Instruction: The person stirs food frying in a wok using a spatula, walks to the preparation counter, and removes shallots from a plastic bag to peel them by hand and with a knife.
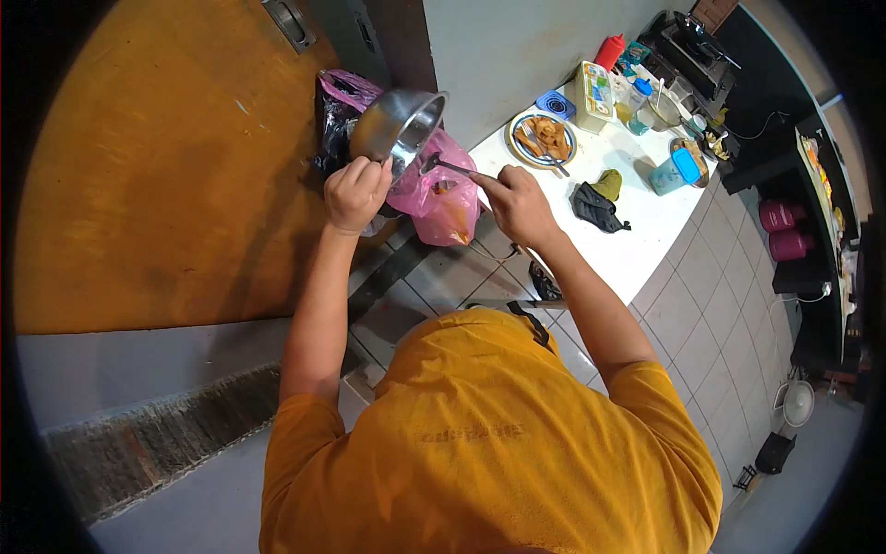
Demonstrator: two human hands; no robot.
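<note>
Mustard T-shirt point(517, 462) fabric fills the foreground; past it, 1 metal bowl point(380, 127) tilts over a pink plastic bag point(447, 222), its edge gripped by the left hand's point(354, 196) curled fingers. The right hand point(524, 208) clasps a spoon point(454, 167) near the bowl; rightward, 1 food-laden plate point(510, 137) rests on a white table point(637, 245)

So it's just one head cam, looking forward and steeply down past the wearer's own shirt point(498, 425), pretty close to the forearms, with the white table point(600, 249) farther off.
</note>
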